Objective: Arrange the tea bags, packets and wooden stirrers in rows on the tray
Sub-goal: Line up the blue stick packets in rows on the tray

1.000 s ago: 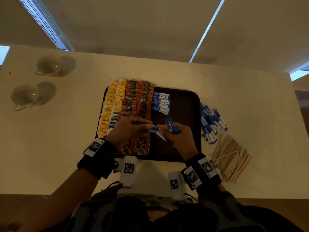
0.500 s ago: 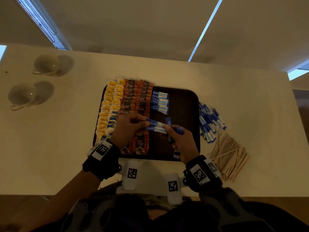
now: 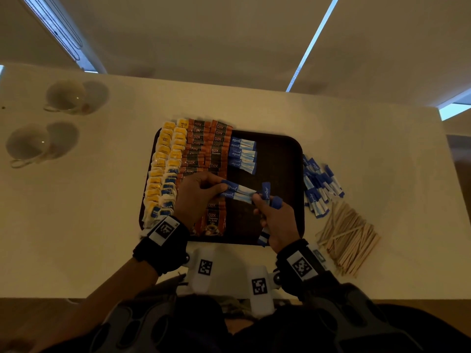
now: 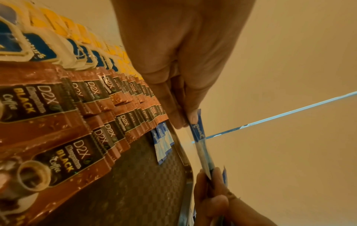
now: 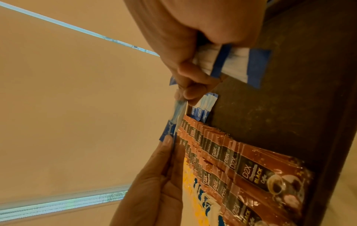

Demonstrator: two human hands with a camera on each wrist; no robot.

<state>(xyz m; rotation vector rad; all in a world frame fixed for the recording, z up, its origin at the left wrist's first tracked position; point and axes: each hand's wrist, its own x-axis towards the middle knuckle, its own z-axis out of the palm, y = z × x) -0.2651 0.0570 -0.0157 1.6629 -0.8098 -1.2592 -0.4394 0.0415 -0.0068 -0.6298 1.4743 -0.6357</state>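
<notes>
My left hand (image 3: pixel 197 193) pinches the blue ends of two blue sweetener packets (image 3: pixel 237 192) above the dark tray (image 3: pixel 285 159), while my right hand (image 3: pixel 276 220) pinches their pale ends and keeps a grip on a few more packets in its palm. On the tray lie rows of tea bags (image 3: pixel 163 171), brown coffee packets (image 3: pixel 206 149) and a short row of blue packets (image 3: pixel 242 154). Loose blue packets (image 3: pixel 319 184) and wooden stirrers (image 3: pixel 349 235) wait on the surface to the tray's right.
</notes>
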